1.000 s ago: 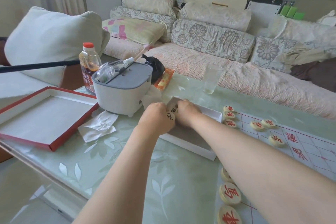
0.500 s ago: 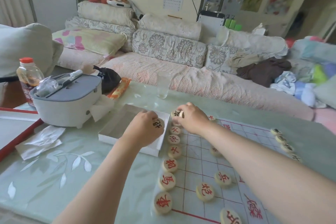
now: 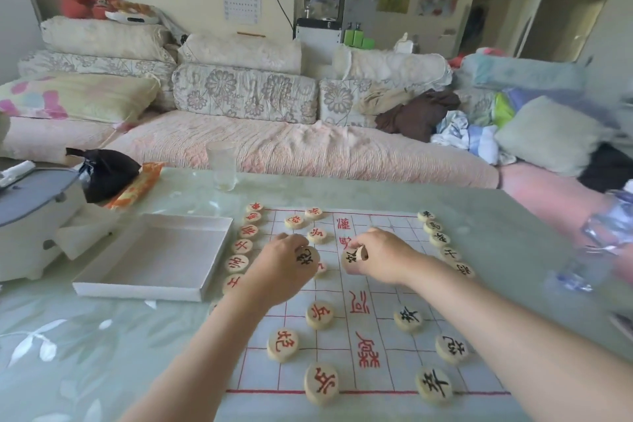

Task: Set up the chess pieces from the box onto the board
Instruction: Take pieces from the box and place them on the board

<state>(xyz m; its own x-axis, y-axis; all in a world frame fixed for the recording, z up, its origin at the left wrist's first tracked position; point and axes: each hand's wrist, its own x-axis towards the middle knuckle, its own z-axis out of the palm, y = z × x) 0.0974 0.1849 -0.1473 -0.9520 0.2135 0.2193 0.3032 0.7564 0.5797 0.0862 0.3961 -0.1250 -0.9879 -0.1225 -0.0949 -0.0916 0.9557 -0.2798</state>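
Both hands have moved from the white box (image 3: 137, 292) to the middle of the board (image 3: 387, 288). The left hand (image 3: 281, 274) pinches a black-lettered piece (image 3: 306, 255); the right hand (image 3: 383, 259) pinches a second piece (image 3: 352, 256), faces upward, probably to read them before placing. The box, seemingly emptied, sits on the tabletop (image 3: 102, 336) just left of the board, beside the red pieces (image 3: 236, 264).
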